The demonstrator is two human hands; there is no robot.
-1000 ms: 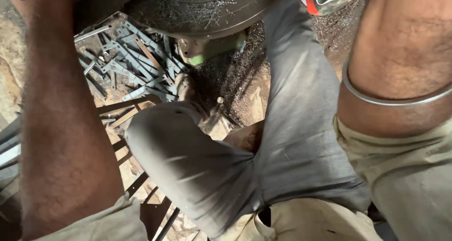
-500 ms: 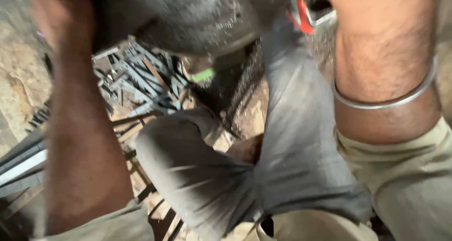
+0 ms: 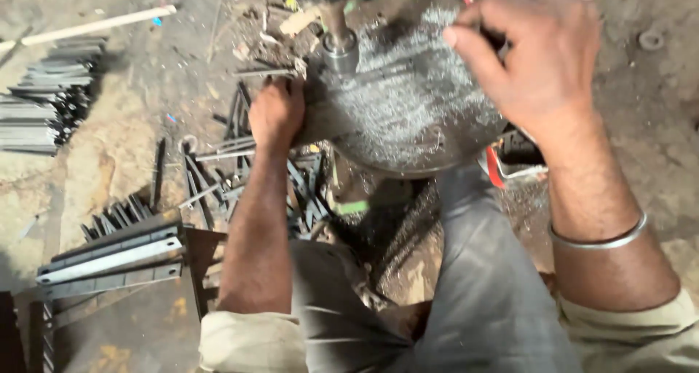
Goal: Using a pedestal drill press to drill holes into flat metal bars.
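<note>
A round dark metal machine table (image 3: 408,118), dusted with shiny metal filings, stands in front of my knees. My left hand (image 3: 275,111) grips the table's left edge, fingers curled over it. My right hand (image 3: 539,60) rests on the table's upper right part with fingers bent; whether it holds anything is hidden. A metal spindle (image 3: 338,34) comes down onto the table at the top. A steel bangle (image 3: 604,236) circles my right wrist. My grey-trousered legs (image 3: 480,293) fill the bottom of the view.
Short dark metal strips (image 3: 218,176) lie scattered on the dirt floor under the table's left side. Flat steel bars (image 3: 109,255) are stacked at lower left, another stack (image 3: 44,100) at far left. A red-and-white object (image 3: 510,165) sits under the table's right edge.
The view has tilted up: the table's top and both hands now show, where before only my forearms and the table's underside were seen. My left hand has come onto the table's edge.
</note>
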